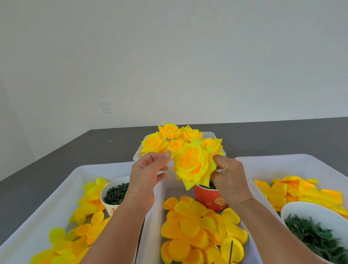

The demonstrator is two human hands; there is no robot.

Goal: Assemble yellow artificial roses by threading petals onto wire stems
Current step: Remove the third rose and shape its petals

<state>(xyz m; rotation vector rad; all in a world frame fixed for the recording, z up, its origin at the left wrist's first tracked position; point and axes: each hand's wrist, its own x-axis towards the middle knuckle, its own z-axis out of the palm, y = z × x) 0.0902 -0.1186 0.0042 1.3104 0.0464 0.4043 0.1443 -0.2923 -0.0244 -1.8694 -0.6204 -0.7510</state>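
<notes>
Nearest, three white plastic trays [57, 200] hold loose yellow fabric petals [197, 228] sorted within reach. Above them, the right hand [229, 181] pinches the large yellow fabric rose [193, 163] from beneath, probably steadying it, while the left hand [147, 172] hovers beside it, fingers loosely curled and empty. Farther back, five finished yellow roses [169, 138] cluster over a fourth tray.
</notes>
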